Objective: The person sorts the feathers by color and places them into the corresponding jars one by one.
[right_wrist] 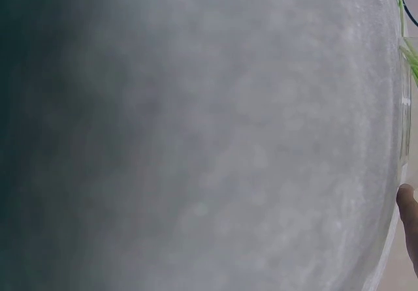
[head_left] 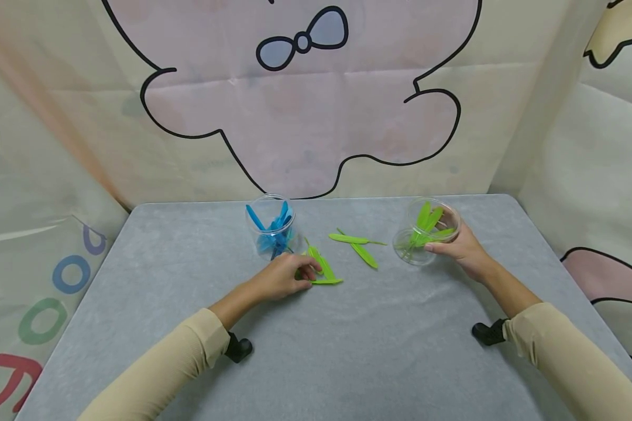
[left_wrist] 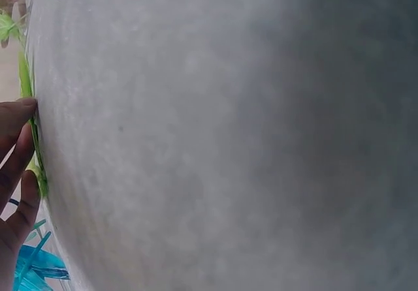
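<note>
Two clear, round plastic cups stand on a grey cloth-covered table (head_left: 379,351). The left clear cup, full of bright blue slender strips (head_left: 279,225), sits just behind the left hand (head_left: 284,276), which partly covers its base. That hand's fingers are bent, their tips at the end of a lime-green leaf-shaped strip (head_left: 329,282) lying on the table; whether they pinch it I cannot tell. Another lime-green strip (head_left: 323,263) lies beside it, partly hidden by the hand. Between the cups, two crossed lime-green strips (head_left: 350,238) lie apart from both hands. The right hand (head_left: 466,248) grips the right clear cup (head_left: 408,257), thumb in front; more lime-green strips (head_left: 426,216) stand inside.

Beige sleeves (head_left: 163,362) end at black wrist mounts (head_left: 239,348). Behind the table hangs a pale printed sheet (head_left: 295,111) with a black-outlined pink figure and a blue bow (head_left: 302,42). On the left sheet, blue (head_left: 59,275) and green (head_left: 24,330) rings sit above a red letter-like shape (head_left: 26,366), cut by the frame edge and not surely readable.
</note>
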`<state>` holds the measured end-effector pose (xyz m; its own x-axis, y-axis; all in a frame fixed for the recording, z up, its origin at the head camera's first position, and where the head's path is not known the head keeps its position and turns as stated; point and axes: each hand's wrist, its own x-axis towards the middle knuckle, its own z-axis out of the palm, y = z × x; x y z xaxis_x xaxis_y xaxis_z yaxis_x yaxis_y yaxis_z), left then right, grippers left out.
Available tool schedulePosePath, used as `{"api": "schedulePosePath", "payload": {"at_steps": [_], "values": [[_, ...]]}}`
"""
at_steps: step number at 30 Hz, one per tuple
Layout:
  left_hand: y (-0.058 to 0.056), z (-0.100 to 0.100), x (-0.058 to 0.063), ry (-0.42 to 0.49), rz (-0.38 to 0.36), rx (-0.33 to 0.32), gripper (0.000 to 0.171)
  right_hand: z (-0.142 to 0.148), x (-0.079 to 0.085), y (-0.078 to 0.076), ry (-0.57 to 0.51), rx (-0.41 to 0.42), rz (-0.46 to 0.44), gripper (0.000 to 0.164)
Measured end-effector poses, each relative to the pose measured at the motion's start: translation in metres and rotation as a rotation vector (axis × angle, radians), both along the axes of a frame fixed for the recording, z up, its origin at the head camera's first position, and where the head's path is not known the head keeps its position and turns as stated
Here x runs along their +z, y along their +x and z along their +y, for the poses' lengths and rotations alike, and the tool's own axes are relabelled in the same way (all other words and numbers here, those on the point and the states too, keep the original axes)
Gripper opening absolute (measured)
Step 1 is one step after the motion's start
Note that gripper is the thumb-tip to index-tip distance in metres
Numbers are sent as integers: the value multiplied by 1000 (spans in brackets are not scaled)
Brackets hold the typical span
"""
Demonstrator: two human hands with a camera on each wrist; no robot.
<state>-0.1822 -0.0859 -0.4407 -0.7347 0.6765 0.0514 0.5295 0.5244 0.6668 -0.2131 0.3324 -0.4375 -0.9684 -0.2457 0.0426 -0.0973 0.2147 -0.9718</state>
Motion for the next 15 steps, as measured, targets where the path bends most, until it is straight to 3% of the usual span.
{"api": "schedulePosePath", "payload": {"at_steps": [15], "values": [[2, 8, 4, 17, -9, -5, 25, 1, -2, 0, 3, -3, 1, 93]]}}
